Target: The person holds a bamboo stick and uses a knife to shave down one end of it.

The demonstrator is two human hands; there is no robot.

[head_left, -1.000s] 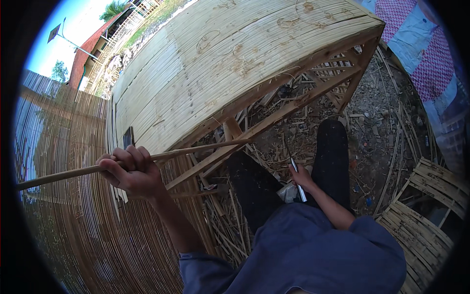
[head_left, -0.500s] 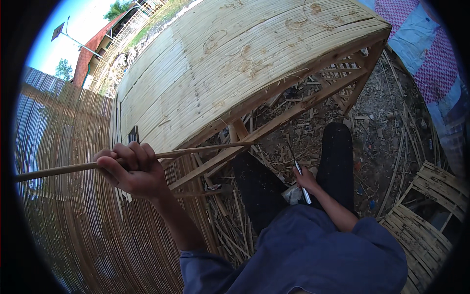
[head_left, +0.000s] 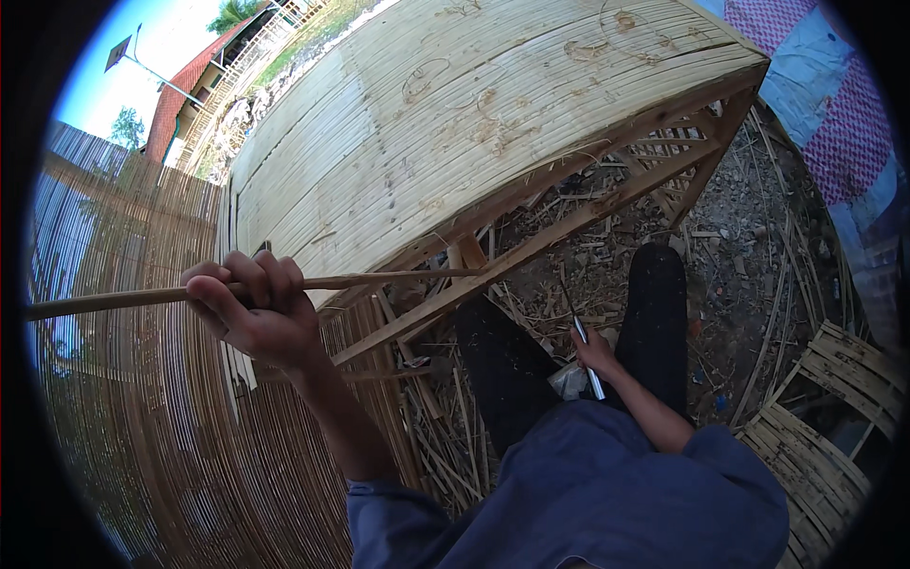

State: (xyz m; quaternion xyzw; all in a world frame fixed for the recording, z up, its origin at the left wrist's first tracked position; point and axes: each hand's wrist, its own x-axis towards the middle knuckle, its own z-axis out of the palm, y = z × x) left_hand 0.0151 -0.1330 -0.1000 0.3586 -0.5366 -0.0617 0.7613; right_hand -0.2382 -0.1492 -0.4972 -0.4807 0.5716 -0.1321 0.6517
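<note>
My left hand (head_left: 256, 308) is closed round a long, thin wooden stick (head_left: 109, 302), raised beside the near left corner of a slatted table (head_left: 398, 180). The stick runs from the left rim of the view past my fist, and its tapered tip reaches the table's lower rail (head_left: 559, 232). Low between my knees, my right hand (head_left: 594, 351) grips a knife (head_left: 593, 381) by its shiny metal handle. Its thin dark blade points up and away from me, apart from the stick.
A screen of thin bamboo strips (head_left: 161, 379) stands at my left. Wood scraps and strips litter the ground (head_left: 730, 313) under and around the table. A slatted bamboo panel (head_left: 820, 455) lies at the lower right, below a patterned blue and pink sheet (head_left: 844, 123).
My left hand has shifted very slightly, and the stick's left end sits a little higher. The right hand and knife stay almost where they were. The whole view has tilted a little.
</note>
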